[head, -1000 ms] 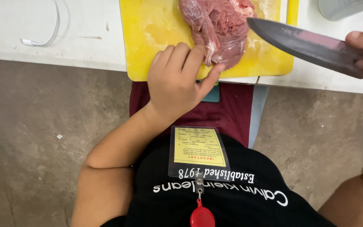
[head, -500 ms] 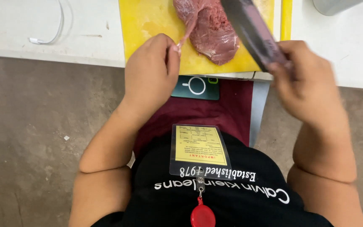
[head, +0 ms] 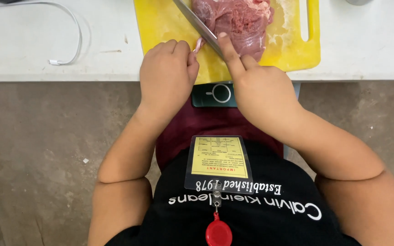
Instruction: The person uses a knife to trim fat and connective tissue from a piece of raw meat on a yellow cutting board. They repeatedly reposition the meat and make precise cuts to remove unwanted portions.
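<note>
A slab of raw red meat (head: 238,23) lies on a yellow cutting board (head: 165,23) at the near edge of a white counter (head: 46,41). My right hand (head: 256,91) grips a knife, its index finger stretched along the spine; the blade (head: 197,25) runs up and to the left beside the meat's left edge. My left hand (head: 167,75) is closed, pinching a thin pink strip of meat (head: 198,44) right next to the blade.
A white cable (head: 69,27) loops across the counter at the left. A dark green device (head: 217,94) sits under the counter edge between my hands. A yellow badge (head: 217,159) with a red reel hangs on my chest. Grey concrete floor (head: 46,150) lies below.
My right hand has brought the knife from the right side across to the meat's left edge. My left hand has lifted off the meat and now pinches a thin strip.
</note>
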